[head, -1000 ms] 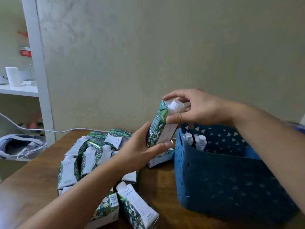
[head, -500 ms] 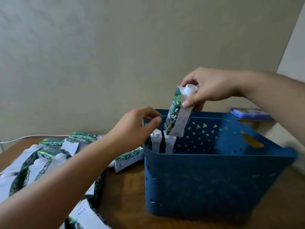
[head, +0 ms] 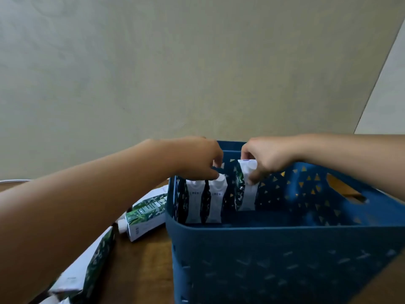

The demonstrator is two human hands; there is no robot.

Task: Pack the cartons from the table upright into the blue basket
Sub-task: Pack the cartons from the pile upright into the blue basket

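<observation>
Half a second before, the right hand (head: 266,160) had held the green-and-white carton (head: 246,187) above the rim of the blue basket (head: 285,255); at this moment the carton was down inside it, upright and near the far wall, with the fingers pinched on its white cap end. The left hand (head: 198,160) had also come over the rim, and its fingertips rested on the tops of two cartons (head: 205,198) that stood side by side against the basket's left wall. Whether it gripped them or only steadied them could not be told.

By this view, two cartons were packed upright and a third was nearly set but not yet released, apart from the pair with a gap between. Most of the basket floor that showed was bare.

Work remained on the wooden bench (head: 140,266): one carton (head: 145,213) lay on its side just left of the basket, and more cartons (head: 92,266) lay flat at the lower left, partly hidden by the left forearm. Their number could not be counted, so the packing looked to be at an early stage.
</observation>
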